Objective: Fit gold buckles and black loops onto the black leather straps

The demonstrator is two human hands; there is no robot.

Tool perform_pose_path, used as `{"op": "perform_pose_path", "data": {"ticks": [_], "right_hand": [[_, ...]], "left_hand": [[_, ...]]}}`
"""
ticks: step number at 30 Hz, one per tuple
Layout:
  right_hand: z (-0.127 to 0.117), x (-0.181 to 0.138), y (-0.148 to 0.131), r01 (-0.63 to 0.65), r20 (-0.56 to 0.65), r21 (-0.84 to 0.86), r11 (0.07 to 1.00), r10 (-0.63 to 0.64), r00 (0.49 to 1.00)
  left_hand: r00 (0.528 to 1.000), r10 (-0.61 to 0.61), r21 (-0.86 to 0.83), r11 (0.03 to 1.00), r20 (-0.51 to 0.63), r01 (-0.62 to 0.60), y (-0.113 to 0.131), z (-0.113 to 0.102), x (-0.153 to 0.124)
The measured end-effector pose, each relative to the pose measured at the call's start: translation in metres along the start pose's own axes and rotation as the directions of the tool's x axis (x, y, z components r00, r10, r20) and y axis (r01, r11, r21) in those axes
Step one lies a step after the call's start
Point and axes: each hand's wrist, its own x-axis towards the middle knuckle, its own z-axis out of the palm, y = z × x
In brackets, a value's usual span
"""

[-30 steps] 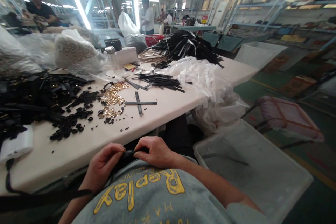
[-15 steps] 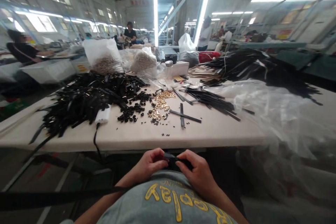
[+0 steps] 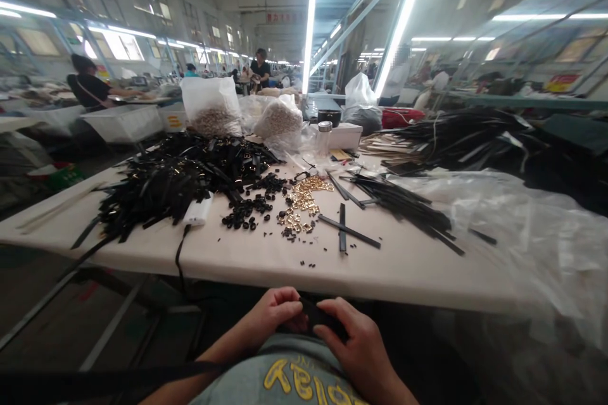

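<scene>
My left hand (image 3: 273, 319) and my right hand (image 3: 354, 345) meet just below the table's near edge, over my lap. Both are closed, pinching a short black strap piece (image 3: 319, 315) between them. On the white table (image 3: 247, 256) ahead lie a heap of gold metal buckles (image 3: 304, 199), small black rings (image 3: 249, 209) and two crossed black strips (image 3: 344, 228). A big pile of black straps (image 3: 183, 174) fills the table's left side.
Clear plastic sheeting (image 3: 522, 228) covers the table's right end, with more black strips (image 3: 475, 130) behind it. Bags of small parts (image 3: 211, 107), a jar (image 3: 323, 136) and a white box (image 3: 346, 135) stand at the back. A white charger (image 3: 198, 210) trails a cable. People work at far tables.
My view has swung left from the bin and floor on the right to face the table squarely. My hands keep pinching the black piece at my lap.
</scene>
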Motion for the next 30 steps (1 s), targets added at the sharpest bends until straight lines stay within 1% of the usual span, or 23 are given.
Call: {"op": "perform_pose_path", "data": {"ticks": [4,7,9,10,11,12,13,14,15,16,17,18,19,21,24,27,30], "right_hand": [[0.006,-0.002,0.011,0.01,-0.014,-0.032,0.999,-0.011,1.0],[0.007,-0.001,0.017,0.027,-0.025,-0.055,0.998,-0.028,0.999],[0.008,0.001,0.019,0.026,-0.027,-0.033,0.999,-0.027,0.999],[0.008,0.002,0.019,0.023,-0.033,-0.021,1.0,-0.024,0.999],[0.008,0.003,0.02,0.02,-0.041,-0.011,1.0,-0.021,0.999],[0.009,0.005,0.02,0.018,-0.049,-0.006,1.0,-0.018,0.999],[0.01,0.006,0.021,0.016,-0.054,-0.001,1.0,-0.016,0.998],[0.011,0.006,0.021,0.015,-0.053,0.004,1.0,-0.014,0.998],[0.011,0.007,0.021,0.012,-0.047,0.01,1.0,-0.012,0.999],[0.012,0.007,0.021,0.009,-0.043,0.015,1.0,-0.008,0.999],[0.012,0.008,0.022,0.007,-0.043,0.02,1.0,-0.006,0.999],[0.012,0.008,0.022,0.003,-0.047,0.021,1.0,-0.002,0.999],[0.012,0.007,0.022,-0.002,-0.054,0.022,1.0,0.003,0.999],[0.01,0.006,0.023,-0.018,-0.071,0.022,1.0,0.019,0.997],[0.007,0.004,0.025,-0.046,-0.099,0.027,0.999,0.048,0.994],[0.004,0.002,0.024,-0.061,-0.124,0.034,0.998,0.065,0.99],[0.003,0.002,0.021,-0.07,-0.134,0.039,0.997,0.075,0.988]], "left_hand": [[1.0,-0.003,0.076,0.997,0.027,0.0,-0.004,0.004,0.006],[0.998,-0.001,0.16,0.987,0.058,-0.009,0.001,0.005,0.009],[0.994,0.005,0.3,0.953,0.112,-0.039,0.014,-0.001,0.012],[0.992,0.031,0.402,0.912,0.125,-0.079,0.024,-0.007,0.016],[0.99,0.079,0.515,0.847,0.12,-0.13,0.037,-0.015,0.021],[0.982,0.166,0.634,0.75,0.092,-0.187,0.051,-0.025,0.028],[0.953,0.299,0.736,0.636,0.042,-0.232,0.066,-0.037,0.037],[0.906,0.422,0.814,0.533,-0.018,-0.232,0.081,-0.05,0.048],[0.861,0.506,0.876,0.438,-0.055,-0.201,0.095,-0.063,0.061],[0.826,0.559,0.928,0.341,-0.072,-0.151,0.107,-0.074,0.075],[0.816,0.573,0.962,0.256,-0.074,-0.092,0.116,-0.085,0.089],[0.819,0.569,0.98,0.192,-0.077,-0.042,0.123,-0.094,0.102],[0.823,0.563,0.986,0.169,-0.08,-0.019,0.126,-0.1,0.115],[0.838,0.539,0.988,0.154,-0.079,-0.006,0.125,-0.107,0.135],[0.857,0.51,0.983,0.181,-0.073,-0.024,0.116,-0.108,0.15],[0.86,0.5,0.969,0.244,-0.1,-0.029,0.111,-0.107,0.154],[0.853,0.5,0.94,0.341,-0.153,-0.031,0.115,-0.108,0.154]]}}
